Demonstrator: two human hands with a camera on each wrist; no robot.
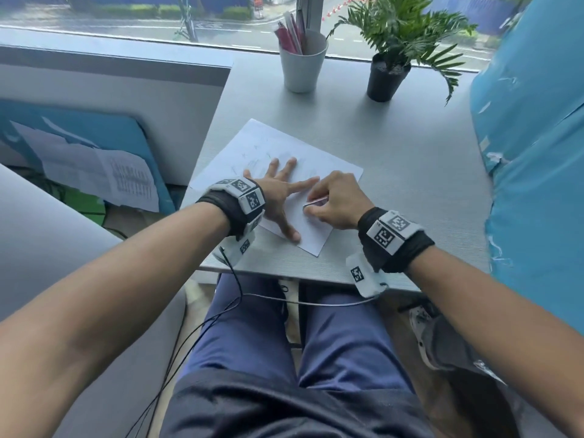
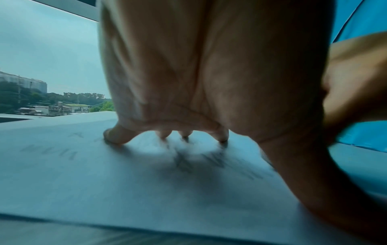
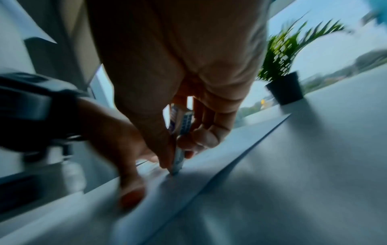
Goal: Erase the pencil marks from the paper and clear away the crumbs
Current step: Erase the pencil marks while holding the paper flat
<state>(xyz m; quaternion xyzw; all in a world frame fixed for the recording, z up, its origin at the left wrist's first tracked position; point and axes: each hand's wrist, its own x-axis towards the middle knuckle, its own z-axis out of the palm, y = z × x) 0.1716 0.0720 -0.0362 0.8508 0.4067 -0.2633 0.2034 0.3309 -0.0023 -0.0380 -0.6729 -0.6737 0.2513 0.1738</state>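
The left hand [image 1: 278,191] is laid flat on the paper [image 1: 252,147], fingers spread and straight, pinning it down. The right hand [image 1: 338,200] is curled around an eraser [image 3: 182,129], whose tip is pressed to the sheet's near right part. Faint pencil marks [image 2: 48,151] are seen further left. The paper is spread on a grey table [image 1: 410,184]; a pen cup [image 1: 301,66] and potted plant [image 1: 387,74] are set at the far edge, by the window.

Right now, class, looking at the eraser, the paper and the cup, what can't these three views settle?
- eraser: its tip blurred in right wrist view, hidden by right hand in head view.
- Crumbs on paper: too small.
- Pencil marks: unreadable, smeared.
- cup contents: cut off by top edge.
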